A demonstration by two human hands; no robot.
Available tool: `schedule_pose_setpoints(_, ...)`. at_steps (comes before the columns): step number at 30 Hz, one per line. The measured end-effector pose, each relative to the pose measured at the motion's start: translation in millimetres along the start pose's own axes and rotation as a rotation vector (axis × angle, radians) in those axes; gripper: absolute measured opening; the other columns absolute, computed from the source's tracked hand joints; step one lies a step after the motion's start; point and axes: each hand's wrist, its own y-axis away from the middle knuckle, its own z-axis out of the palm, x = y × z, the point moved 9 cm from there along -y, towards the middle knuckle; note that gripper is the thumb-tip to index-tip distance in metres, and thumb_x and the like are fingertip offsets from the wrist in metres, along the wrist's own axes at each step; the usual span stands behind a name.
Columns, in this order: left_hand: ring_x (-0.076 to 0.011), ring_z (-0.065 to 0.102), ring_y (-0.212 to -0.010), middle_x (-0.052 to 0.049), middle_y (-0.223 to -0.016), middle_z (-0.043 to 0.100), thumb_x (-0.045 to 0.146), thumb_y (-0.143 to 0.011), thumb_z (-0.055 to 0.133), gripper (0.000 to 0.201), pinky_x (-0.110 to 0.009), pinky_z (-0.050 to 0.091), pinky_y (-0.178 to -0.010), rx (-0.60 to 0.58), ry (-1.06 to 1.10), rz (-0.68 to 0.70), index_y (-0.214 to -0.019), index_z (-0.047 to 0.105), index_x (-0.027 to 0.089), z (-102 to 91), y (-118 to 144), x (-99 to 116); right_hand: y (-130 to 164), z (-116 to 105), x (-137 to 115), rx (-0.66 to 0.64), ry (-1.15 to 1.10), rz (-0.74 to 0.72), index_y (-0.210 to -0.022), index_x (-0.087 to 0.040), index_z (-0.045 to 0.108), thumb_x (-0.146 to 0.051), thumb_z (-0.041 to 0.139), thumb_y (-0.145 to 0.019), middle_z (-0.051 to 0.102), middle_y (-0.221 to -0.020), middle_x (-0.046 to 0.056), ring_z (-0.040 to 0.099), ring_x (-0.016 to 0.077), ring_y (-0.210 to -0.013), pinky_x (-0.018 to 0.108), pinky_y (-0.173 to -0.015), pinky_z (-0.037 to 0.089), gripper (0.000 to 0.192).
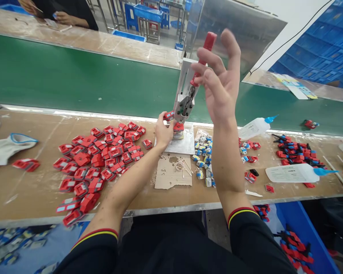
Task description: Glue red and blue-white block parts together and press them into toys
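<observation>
My left hand (164, 133) is closed on a small red plastic part (169, 115) with pale window patches, beside the head of a hand-lever toggle press (185, 104). Under the press, another red part (178, 127) sits on the fixture above a metal base plate (185, 144). My right hand (220, 76) is raised at the press's red lever handle (208, 42). Its fingers are spread and curved, some crossing in front of the handle, not wrapped round it. Whether they touch it I cannot tell.
A heap of red parts (103, 152) lies left; small white-blue parts (200, 152) lie right of the base. Two glue bottles (291, 173), red-black pieces (297, 154) and cardboard (171, 182) share the bench. Behind runs a green belt (103, 83); a co-worker's hands (64, 18) are beyond.
</observation>
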Motion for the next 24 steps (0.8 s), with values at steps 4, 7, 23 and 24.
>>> schedule_pose_setpoints(4, -0.0272, 0.077, -0.109, -0.012, -0.137, 0.070, 0.027, -0.092, 0.072, 0.053, -0.040, 0.071, -0.085, -0.002, 0.022, -0.018, -0.143, 0.057, 0.024, 0.4, -0.5, -1.7, 77.6, -3.3, 70.7, -0.214, 0.044, 0.309, -0.111, -0.022, 0.070, -0.061, 0.067, -0.095, 0.069, -0.107, 0.002, 0.072, 0.0161, -0.102, 0.033, -0.086, 0.061, 0.042)
schedule_pose_setpoints(7, -0.0260, 0.078, -0.099, -0.013, -0.134, 0.072, 0.026, -0.090, 0.076, 0.051, -0.038, 0.070, -0.079, 0.008, 0.046, -0.018, -0.138, 0.061, 0.024, -0.9, -1.2, -1.3, 150.5, 12.6, 109.1, -0.448, 0.166, 0.604, -0.107, -0.022, 0.069, -0.056, 0.079, -0.083, 0.075, -0.109, 0.007, 0.071, 0.0216, -0.094, 0.038, -0.080, 0.061, 0.043)
schedule_pose_setpoints(23, -0.0153, 0.073, -0.067, -0.007, -0.102, 0.079, 0.040, -0.082, 0.085, 0.045, -0.020, 0.049, -0.047, 0.009, 0.208, -0.037, -0.118, 0.064, 0.023, -47.8, -0.9, -8.3, 193.4, -42.4, 93.7, -0.302, -0.230, 0.994, -0.106, -0.022, 0.078, -0.065, 0.092, -0.068, 0.082, -0.109, 0.008, 0.077, 0.0246, -0.105, 0.043, -0.101, 0.063, 0.059)
schedule_pose_setpoints(24, -0.0150, 0.073, -0.066, -0.007, -0.101, 0.080, 0.040, -0.081, 0.086, 0.045, -0.020, 0.050, -0.047, -0.001, 0.213, -0.030, -0.117, 0.064, 0.023, -48.7, 0.5, -7.5, 193.5, -45.6, 88.5, -0.273, -0.246, 0.997, -0.104, -0.023, 0.078, -0.066, 0.092, -0.067, 0.081, -0.106, 0.006, 0.076, 0.0231, -0.102, 0.041, -0.098, 0.063, 0.058)
